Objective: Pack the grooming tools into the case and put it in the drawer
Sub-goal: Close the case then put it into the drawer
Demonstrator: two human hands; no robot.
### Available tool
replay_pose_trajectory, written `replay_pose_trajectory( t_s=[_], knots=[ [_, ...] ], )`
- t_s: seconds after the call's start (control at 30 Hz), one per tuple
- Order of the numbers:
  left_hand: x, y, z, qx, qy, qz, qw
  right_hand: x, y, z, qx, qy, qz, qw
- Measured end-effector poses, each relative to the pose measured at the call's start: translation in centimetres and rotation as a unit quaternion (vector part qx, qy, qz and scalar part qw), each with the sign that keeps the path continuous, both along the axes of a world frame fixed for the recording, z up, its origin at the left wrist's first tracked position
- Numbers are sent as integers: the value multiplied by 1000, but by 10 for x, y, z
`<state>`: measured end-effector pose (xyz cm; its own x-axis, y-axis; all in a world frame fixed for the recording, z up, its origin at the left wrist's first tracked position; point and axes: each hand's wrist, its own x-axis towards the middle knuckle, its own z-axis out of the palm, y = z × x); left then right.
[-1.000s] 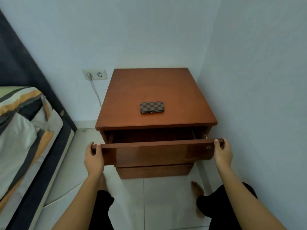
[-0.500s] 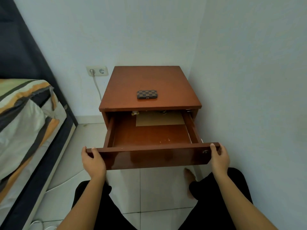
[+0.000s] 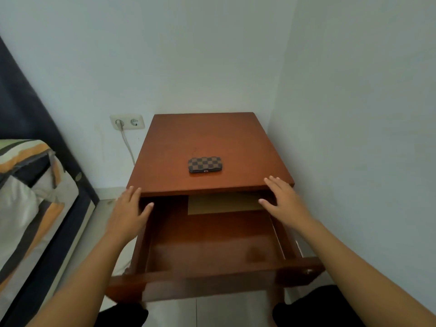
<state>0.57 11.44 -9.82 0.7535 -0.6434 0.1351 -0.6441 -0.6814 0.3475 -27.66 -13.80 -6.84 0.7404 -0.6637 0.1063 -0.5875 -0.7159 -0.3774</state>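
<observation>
A small brown checkered case (image 3: 204,164) lies closed on top of the wooden nightstand (image 3: 165,161), near the middle of its front half. The top drawer (image 3: 212,272) is pulled far out and holds only a tan sheet of paper (image 3: 224,205) at the back. My left hand (image 3: 128,213) hovers open over the drawer's left side, fingers spread, at the nightstand's front left corner. My right hand (image 3: 282,204) is open over the drawer's right rear, fingertips at the front edge of the nightstand top. Neither hand holds anything.
The nightstand stands in a corner, with a white wall close on its right. A bed (image 3: 28,208) with striped bedding and a dark frame lies to the left. A wall socket (image 3: 127,122) with a plugged cable sits behind the nightstand's left side. Tiled floor lies below.
Both hands pulled the drawer out by its front, then let go and moved forward over it toward the nightstand top. The case has not moved.
</observation>
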Motion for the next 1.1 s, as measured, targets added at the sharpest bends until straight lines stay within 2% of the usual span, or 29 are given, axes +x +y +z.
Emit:
replay_pose_trajectory(
  t_s=[0.13,0.27,0.33,0.47,0.73,0.93,1.0,1.1],
  knots=[
    [24,-60,-6,41,-7,-55,998,80,-18,5,-38,43,72,996],
    [44,-103,-12,71,13,-74,995,154,-32,3,-23,64,118,991],
    [51,-114,-14,87,22,-74,993,182,-36,-1,-14,78,146,986],
    [55,-118,-23,97,-16,-70,993,214,-43,-13,-9,96,192,977],
    [43,-109,-22,84,-9,-70,994,183,-15,-18,-9,48,181,982],
    [25,-93,-21,86,12,-79,993,118,44,-41,-57,5,245,968],
    [20,-89,-21,86,11,-81,993,107,54,-57,-28,35,245,968],
    [15,-89,-23,83,5,-72,994,107,57,-83,22,133,234,963]
  ],
)
